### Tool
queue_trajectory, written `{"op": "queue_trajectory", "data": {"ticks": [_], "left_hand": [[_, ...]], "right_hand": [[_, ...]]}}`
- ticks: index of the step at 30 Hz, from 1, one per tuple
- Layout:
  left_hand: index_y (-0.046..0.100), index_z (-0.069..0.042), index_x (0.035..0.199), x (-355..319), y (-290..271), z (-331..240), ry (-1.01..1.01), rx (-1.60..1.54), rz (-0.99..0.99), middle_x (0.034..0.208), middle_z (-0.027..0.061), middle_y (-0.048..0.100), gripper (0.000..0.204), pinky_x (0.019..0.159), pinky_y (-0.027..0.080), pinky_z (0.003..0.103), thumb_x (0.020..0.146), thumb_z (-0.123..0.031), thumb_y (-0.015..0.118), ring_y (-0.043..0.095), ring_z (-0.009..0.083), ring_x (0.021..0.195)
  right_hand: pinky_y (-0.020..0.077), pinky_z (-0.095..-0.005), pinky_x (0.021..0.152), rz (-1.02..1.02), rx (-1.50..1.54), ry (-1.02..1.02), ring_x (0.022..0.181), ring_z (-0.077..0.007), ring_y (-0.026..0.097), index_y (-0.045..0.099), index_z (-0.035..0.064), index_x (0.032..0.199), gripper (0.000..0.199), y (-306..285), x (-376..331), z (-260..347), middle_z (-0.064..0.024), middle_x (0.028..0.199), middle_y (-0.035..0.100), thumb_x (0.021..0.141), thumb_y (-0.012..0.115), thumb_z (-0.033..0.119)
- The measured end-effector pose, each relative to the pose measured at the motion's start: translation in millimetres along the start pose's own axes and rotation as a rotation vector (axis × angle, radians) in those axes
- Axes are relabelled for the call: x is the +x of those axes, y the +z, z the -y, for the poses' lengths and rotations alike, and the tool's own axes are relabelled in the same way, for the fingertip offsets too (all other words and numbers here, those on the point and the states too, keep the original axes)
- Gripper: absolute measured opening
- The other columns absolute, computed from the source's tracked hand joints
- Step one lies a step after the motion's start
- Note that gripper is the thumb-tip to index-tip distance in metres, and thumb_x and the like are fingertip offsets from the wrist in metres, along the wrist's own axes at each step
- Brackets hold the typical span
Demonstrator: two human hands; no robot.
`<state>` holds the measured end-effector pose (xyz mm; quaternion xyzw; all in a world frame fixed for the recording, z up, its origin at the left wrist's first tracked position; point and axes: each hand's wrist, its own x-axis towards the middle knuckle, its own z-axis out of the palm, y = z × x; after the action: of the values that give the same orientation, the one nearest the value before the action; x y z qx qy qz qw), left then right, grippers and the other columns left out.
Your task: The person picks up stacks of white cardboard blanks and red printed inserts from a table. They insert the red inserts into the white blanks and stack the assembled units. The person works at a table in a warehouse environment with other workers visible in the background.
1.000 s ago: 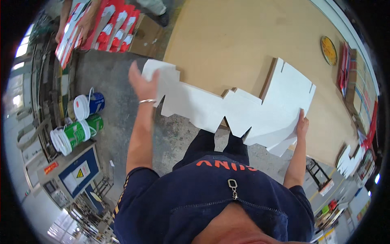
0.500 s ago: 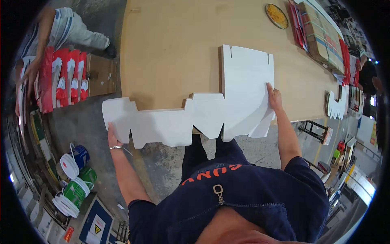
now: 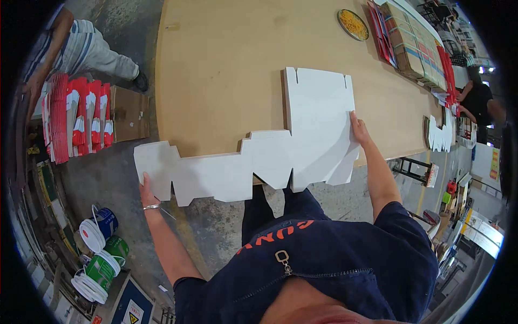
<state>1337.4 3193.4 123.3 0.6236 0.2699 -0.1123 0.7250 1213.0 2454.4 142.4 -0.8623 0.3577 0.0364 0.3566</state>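
Note:
A large flat white die-cut cardboard blank lies partly on the wooden table, its left end hanging past the table's near edge. My left hand grips that overhanging left end from below. My right hand rests flat on the blank's right edge, on the broad notched panel over the table top.
A stack of red and white printed blanks stands on the floor at left by a brown carton; a person stands there. Rolls of strapping and buckets sit lower left. Cartons and a round plate lie far right.
The white blank has swung from held in the air over the floor onto the table; my left hand dropped to its lower left end, my right hand moved onto its right edge.

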Motion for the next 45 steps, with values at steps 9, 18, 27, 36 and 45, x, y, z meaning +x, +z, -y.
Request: {"op": "queue_trajectory", "data": {"ticks": [9,18,27,36,45], "left_hand": [[0.042,-0.004,0.131,-9.7,5.1,-7.9,-0.23,-0.112,-0.117,0.124,0.011,0.053,0.053,0.092,0.045,0.04,0.094,-0.041,0.046,0.054,0.0245,0.11],[0.042,-0.004,0.133,-2.7,17.7,-8.8,0.368,0.197,-0.166,0.12,0.0102,0.055,0.048,0.088,0.045,0.032,0.093,-0.027,0.053,0.053,0.0188,0.104],[0.053,0.001,0.123,-5.9,14.9,-11.5,0.376,0.143,-0.182,0.109,0.0103,0.062,0.04,0.082,0.047,0.031,0.092,-0.024,0.055,0.058,0.0172,0.093],[0.053,0.001,0.124,3.9,14.9,-2.3,0.368,0.152,-0.195,0.111,0.0107,0.061,0.039,0.084,0.046,0.031,0.093,-0.023,0.053,0.057,0.0185,0.097],[0.049,0.003,0.126,0.0,15.5,-7.3,0.27,0.011,-0.16,0.113,0.0107,0.06,0.047,0.086,0.047,0.033,0.093,-0.03,0.053,0.058,0.0202,0.101]], "right_hand": [[0.0428,-0.0454,0.085,0.052,-0.161,0.035,0.095,-0.04,0.059,0.063,-0.0078,0.093,0.077,5.8,-4.0,-4.9,-0.0306,0.093,0.062,0.091,0.029,0.062],[0.0435,-0.0496,0.081,-0.109,-0.201,-0.002,0.089,-0.0474,0.058,0.063,-0.0099,0.081,0.077,6.0,-16.8,23.3,-0.0344,0.084,0.06,0.093,0.029,0.058],[0.0425,-0.0437,0.089,0.131,-0.079,0.093,0.101,-0.0397,0.058,0.064,-0.0112,0.091,0.083,-2.5,-10.2,26.0,-0.032,0.095,0.062,0.089,0.029,0.064],[0.0396,-0.0449,0.095,0.011,-0.094,0.18,0.107,-0.0428,0.054,0.062,-0.0113,0.097,0.083,8.2,-9.1,17.2,-0.0352,0.104,0.058,0.09,0.026,0.062],[0.0422,-0.0486,0.088,-0.164,-0.222,0.164,0.098,-0.0455,0.056,0.064,-0.0054,0.092,0.078,17.9,-31.7,36.2,-0.0313,0.099,0.06,0.091,0.023,0.061]]}}
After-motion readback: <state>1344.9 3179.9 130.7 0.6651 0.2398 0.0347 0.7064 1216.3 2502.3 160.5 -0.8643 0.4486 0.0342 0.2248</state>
